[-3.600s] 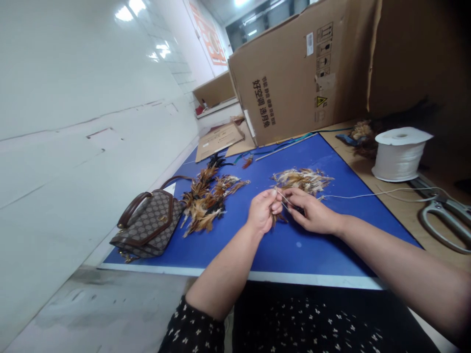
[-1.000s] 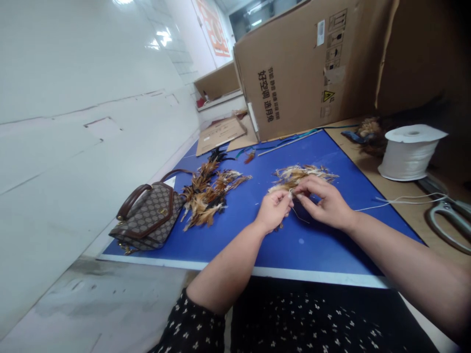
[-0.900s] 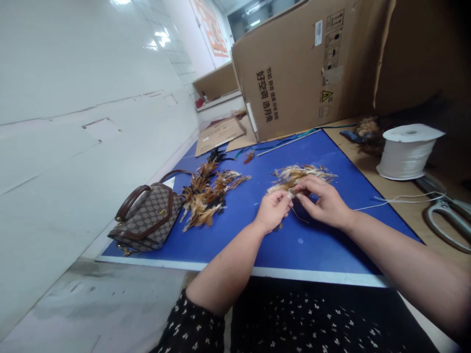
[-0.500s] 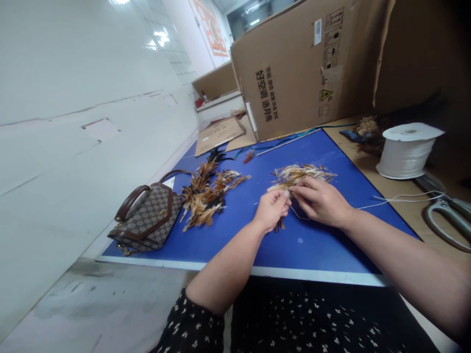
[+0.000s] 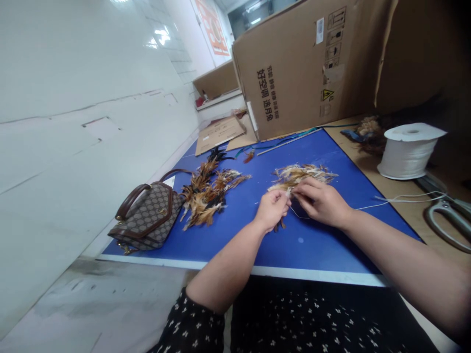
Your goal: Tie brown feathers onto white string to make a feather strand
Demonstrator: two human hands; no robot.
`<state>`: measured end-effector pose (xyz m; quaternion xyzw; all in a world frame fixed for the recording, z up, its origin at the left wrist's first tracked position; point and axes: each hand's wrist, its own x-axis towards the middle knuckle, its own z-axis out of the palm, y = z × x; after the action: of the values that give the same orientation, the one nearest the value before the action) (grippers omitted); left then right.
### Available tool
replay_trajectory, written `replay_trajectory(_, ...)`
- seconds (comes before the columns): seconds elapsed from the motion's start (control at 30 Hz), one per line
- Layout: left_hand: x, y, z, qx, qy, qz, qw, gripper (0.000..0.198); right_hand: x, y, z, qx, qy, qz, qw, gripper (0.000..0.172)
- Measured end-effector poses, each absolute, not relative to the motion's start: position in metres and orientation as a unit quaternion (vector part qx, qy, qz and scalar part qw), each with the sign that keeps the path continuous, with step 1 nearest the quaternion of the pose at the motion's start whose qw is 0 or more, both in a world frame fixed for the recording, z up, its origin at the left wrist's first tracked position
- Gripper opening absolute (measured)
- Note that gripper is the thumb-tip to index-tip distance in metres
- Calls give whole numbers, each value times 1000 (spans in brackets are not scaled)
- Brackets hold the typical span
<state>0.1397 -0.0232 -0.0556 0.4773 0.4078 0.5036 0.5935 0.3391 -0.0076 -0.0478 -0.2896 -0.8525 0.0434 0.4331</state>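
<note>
My left hand is closed on a small bunch of feathers, whose brown tips stick out beneath the fingers. White cord loops below both hands, and a bit of it shows at the left fingertips. Thumb and fingers of my right hand pinch the cord close beside the left hand. From there the cord runs right under the wrist toward a white spool. Just behind my hands lies a pile of tan and white feathers. The exact grip at the fingertips is too small to make out.
Brown and black feather clusters lie on the blue mat to the left, beside a patterned handbag. Scissors rest at the right near the spool. A large cardboard box stands behind the mat.
My right fingers have shifted very slightly right, and a small cord loop now shows between the fingertips. Otherwise the hands and surroundings look the same.
</note>
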Motion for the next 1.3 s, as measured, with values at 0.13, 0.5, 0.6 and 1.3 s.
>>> replay_trajectory(0.13, 139, -26, -53, 494, 403, 483, 600, 51, 339, -5, -49, -294, -832, 91, 462, 6)
replay_trajectory(0.5, 138, -30, -48, 507, 392, 455, 618, 48, 338, -6, -46, -317, -811, 164, 463, 9)
replay_trajectory(0.6, 138, -29, -48, 503, 385, 456, 625, 49, 338, -7, -44, -321, -794, 183, 483, 7)
replay_trajectory(1.3, 128, -42, -40, 556, 311, 297, 711, 44, 347, -10, -25, -291, -725, 504, 369, 54)
